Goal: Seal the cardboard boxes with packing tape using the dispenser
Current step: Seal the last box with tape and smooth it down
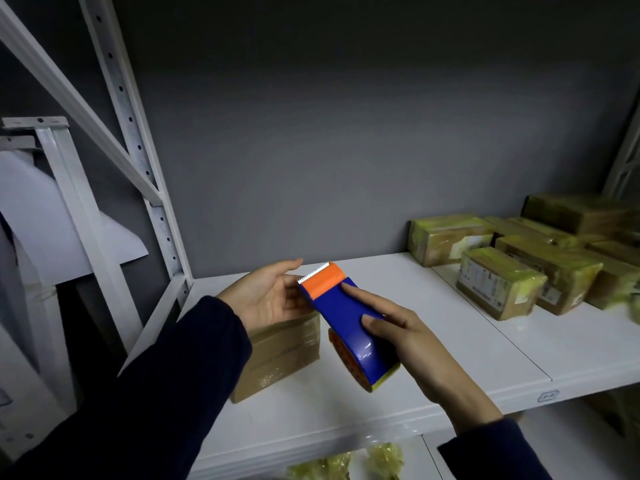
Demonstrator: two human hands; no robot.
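Observation:
A blue tape dispenser (349, 323) with an orange head and a toothed white blade is gripped by my right hand (408, 344), fingers curled over its top. It hovers above the white shelf (433, 327). My left hand (266, 296) is held palm up with relaxed fingers, just left of the dispenser's blade, over a brown cardboard box (280, 355) lying on the shelf. My left forearm hides part of that box.
Several boxes wrapped in yellowish tape (498, 282) are grouped at the shelf's back right. A white metal rack upright (138, 161) rises at the left. A grey wall stands behind. More yellow-wrapped packages (346, 464) lie on the lower shelf.

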